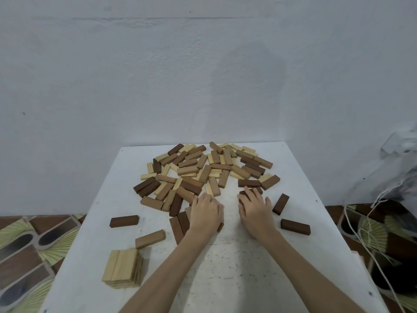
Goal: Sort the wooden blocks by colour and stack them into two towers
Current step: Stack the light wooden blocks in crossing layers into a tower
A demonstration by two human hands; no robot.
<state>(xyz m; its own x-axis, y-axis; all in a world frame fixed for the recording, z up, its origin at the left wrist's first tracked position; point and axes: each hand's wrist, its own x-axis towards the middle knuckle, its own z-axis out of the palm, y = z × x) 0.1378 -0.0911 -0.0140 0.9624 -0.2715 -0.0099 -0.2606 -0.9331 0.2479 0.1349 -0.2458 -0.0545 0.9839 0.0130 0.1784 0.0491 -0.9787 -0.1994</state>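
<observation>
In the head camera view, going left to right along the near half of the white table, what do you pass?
Pale block stack → lone dark block → tan block → left hand → right hand → dark block near the right edge.

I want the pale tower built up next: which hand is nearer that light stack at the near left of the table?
Left. The left hand lies up and right of the light stack, apart from it; the right hand lies farther right, at dark blocks.

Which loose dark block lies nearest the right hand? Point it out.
The dark block standing at a slant just right of the right hand; the other loose dark ones lie farther off, one toward the table's right edge, one at left.
</observation>
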